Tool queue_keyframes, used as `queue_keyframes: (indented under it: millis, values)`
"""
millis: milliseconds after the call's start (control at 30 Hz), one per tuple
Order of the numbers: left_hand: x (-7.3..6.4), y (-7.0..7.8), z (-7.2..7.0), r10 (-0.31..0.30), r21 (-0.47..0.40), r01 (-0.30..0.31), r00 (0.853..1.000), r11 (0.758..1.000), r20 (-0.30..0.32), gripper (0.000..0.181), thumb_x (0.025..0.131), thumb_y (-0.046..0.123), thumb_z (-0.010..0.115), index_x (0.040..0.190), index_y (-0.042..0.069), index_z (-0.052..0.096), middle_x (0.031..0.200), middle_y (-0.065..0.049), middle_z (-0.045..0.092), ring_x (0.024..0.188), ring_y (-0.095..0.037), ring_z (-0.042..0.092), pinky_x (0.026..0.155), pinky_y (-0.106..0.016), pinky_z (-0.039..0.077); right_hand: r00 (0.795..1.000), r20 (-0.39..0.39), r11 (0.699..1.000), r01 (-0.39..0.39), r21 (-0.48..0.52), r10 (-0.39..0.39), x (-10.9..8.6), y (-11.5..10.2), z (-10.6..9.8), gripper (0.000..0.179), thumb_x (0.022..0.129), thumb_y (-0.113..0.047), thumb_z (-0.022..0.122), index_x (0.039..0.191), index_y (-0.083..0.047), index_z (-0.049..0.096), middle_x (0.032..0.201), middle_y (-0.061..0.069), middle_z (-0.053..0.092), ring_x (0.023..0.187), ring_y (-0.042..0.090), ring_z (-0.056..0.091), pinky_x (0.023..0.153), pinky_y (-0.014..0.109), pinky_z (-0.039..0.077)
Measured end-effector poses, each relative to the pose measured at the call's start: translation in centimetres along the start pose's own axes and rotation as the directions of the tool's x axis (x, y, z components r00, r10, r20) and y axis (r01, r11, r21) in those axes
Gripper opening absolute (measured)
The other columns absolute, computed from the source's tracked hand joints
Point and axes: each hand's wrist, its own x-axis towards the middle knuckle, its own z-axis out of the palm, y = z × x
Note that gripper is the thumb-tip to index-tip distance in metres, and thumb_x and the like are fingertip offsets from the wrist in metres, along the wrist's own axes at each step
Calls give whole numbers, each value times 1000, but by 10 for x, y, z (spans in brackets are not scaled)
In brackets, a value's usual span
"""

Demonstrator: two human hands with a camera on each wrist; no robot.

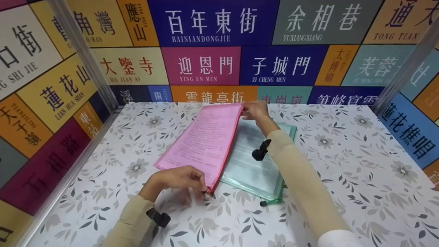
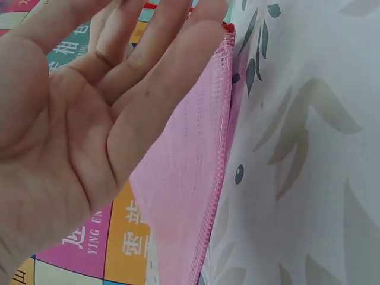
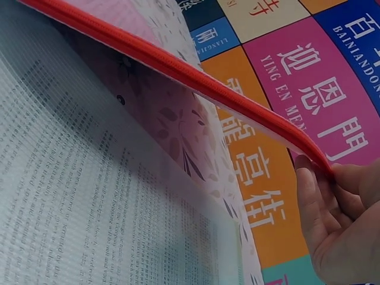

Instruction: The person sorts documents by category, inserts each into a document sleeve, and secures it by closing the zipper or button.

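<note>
A pink mesh zipper pouch (image 1: 202, 137) with a red zipper edge (image 3: 196, 80) is tilted, its zipper side raised off the table. Printed paper shows through it. My right hand (image 1: 255, 111) pinches the far zipper corner between thumb and fingers, as the right wrist view (image 3: 344, 214) confirms. At the near end of the zipper, my left hand (image 1: 180, 180) pinches the corner by a small tab; in the left wrist view the palm (image 2: 89, 119) hides much of the pouch. A green zipper pouch (image 1: 253, 164) lies flat, partly under the pink one, with printed paper inside.
The table (image 1: 343, 178) has a white covering with grey leaves and flowers. Colourful panels with Chinese lettering (image 1: 202, 65) stand behind and at both sides. A dark-tipped zipper pull (image 1: 264, 203) of the green pouch points toward the front.
</note>
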Motion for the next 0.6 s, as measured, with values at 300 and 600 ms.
queue_keyframes:
  millis: [300, 600]
  values:
    - [6, 2, -3, -111, 48, 129, 954, 991, -279, 25, 97, 27, 62, 102, 4, 70, 96, -14, 78, 78, -23, 74, 63, -26, 55, 998, 62, 998, 15, -58, -12, -4, 4, 7, 34, 100, -18, 61, 129, -1, 65, 116, 16, 72, 86, 19, 75, 74, 31, 62]
    - [16, 14, -14, -209, 100, 316, 800, 943, -562, 29, 99, 30, 60, 104, 5, 74, 88, -7, 75, 66, -15, 62, 59, -27, 51, 988, 122, 985, 114, -126, -99, -11, 6, 10, 45, 101, -16, 55, 142, 2, 53, 140, 20, 60, 123, 33, 63, 92, 36, 58]
